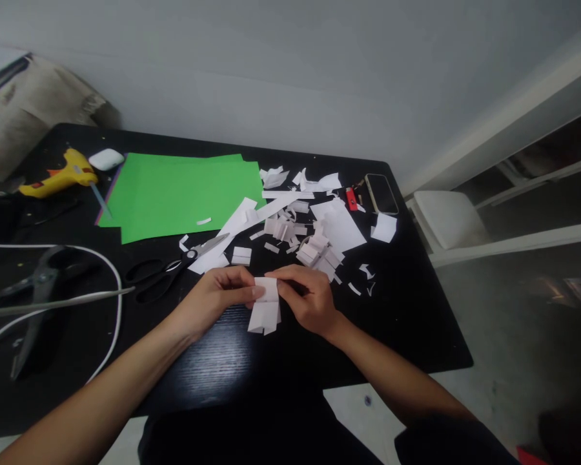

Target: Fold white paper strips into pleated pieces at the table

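Note:
My left hand (220,294) and my right hand (306,296) meet over the black table (407,323) and both pinch a small folded white paper piece (265,309). Its pleated lower end hangs down between the hands. Just beyond my hands lies a heap of cut white paper scraps (310,242) and folded bits. Black-handled scissors (174,268) lie to the left of my left hand, blades pointing toward the scraps.
Green paper sheets (179,190) lie at the back left, with a yellow glue gun (58,177) and a white case (106,159) beside them. A phone (381,193) and a small red object (351,198) sit at the back right. White cable (111,290) and pliers (33,303) are on the left.

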`<state>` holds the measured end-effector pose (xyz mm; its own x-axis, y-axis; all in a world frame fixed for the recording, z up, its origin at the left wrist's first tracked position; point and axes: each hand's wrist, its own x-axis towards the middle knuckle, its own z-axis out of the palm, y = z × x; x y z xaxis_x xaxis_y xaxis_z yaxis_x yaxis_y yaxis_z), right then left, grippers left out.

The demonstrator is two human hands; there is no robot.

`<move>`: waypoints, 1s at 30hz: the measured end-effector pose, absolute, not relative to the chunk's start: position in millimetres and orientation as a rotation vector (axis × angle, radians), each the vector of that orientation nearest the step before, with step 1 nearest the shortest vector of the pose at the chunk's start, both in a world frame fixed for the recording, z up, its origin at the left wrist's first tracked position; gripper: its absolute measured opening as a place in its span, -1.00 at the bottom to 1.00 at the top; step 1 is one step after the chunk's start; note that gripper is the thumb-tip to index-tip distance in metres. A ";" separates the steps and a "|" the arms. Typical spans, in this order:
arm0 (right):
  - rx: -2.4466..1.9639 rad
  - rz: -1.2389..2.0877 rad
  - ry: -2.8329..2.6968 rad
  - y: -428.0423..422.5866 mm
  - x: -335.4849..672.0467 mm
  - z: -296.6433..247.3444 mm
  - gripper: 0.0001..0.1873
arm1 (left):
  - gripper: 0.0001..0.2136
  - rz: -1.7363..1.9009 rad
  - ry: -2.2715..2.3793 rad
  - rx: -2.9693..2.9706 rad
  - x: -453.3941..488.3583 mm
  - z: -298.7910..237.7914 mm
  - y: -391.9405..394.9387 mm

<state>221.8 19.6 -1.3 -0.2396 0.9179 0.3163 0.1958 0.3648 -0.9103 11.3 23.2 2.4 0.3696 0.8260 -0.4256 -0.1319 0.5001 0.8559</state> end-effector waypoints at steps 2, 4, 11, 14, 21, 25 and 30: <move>-1.005 0.979 -1.679 19.7 221.9 -0.7 -0.81 | -0.84 0.713 1.003 0.823 11.9 2.8 23.6; -1.010 0.996 -1.670 19.9 221.8 -0.1 -0.81 | -0.83 0.714 1.006 0.815 13.0 2.9 23.9; -1.046 1.100 -1.619 21.1 222.0 3.1 -0.80 | -0.83 0.729 1.031 0.811 13.1 2.1 23.8; -1.060 1.196 -1.559 21.0 221.9 3.5 -0.77 | -0.84 0.731 1.038 0.848 12.4 0.8 23.4; -1.178 1.300 -1.436 21.1 217.6 -0.6 -0.89 | -0.86 0.737 1.104 1.018 15.6 4.5 22.8; -1.198 1.386 -1.371 25.3 218.2 -0.1 -0.89 | -0.87 0.754 1.100 1.084 14.0 4.7 23.6; -1.186 1.477 -1.317 29.8 220.3 -1.0 -0.89 | -0.88 0.754 1.102 1.100 11.5 2.7 24.5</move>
